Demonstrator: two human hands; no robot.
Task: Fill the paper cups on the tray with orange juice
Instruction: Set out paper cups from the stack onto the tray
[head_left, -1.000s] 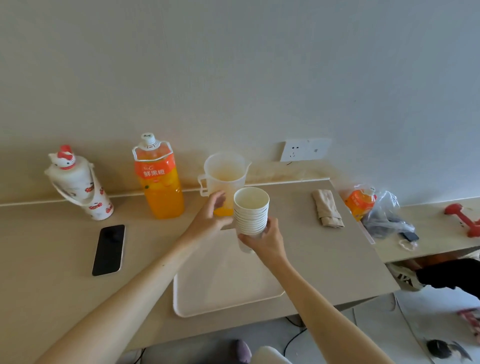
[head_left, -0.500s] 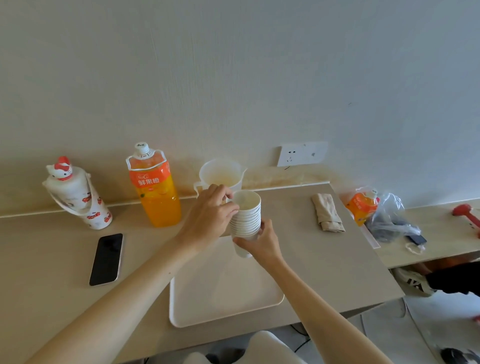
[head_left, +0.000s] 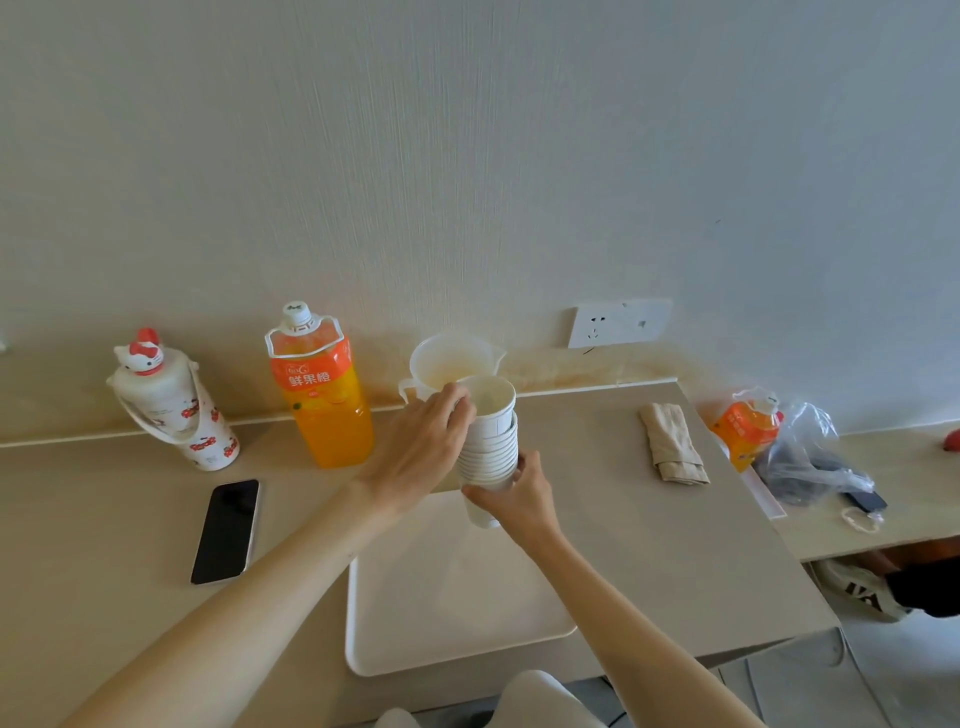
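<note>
- Head view, looking down over both forearms at a beige table (head_left: 649, 545) against a pale wall; it is the only view.
- A white tray (head_left: 415, 623) lies flat at the near edge of the table, and every place below is given from it. No cups stand on it yet.
- Just above the tray's far edge, a stack of paper cups (head_left: 491, 457) is held in the air.
- The right hand (head_left: 514, 493) comes from the near right, its fingers curled round the bottom of the stack.
- The left hand (head_left: 421, 447) comes from the near left; its fingertips pinch the rim of the top cup (head_left: 488, 410), which sits raised and a little tilted in the stack.
- Beyond the tray's far edge, partly behind the cups, stands a translucent plastic jug (head_left: 447, 364); how much it holds cannot be told.
- Beyond the tray's far left corner stands the orange juice bottle (head_left: 319, 395), capped and mostly full.
- Left of the tray lies a dark phone (head_left: 226, 530), with a cat-topped flask (head_left: 171, 405) beyond it.
- Well to the tray's right lie a folded cloth (head_left: 672, 444) and a plastic bag (head_left: 805, 457).
- Step in hand, as a judgement: separating single cups so they can be set out; pouring has not begun.
- The next move calls for pulling the top cup free while the right hand steadies the rest, then standing it upright on the tray with room left for more.
</note>
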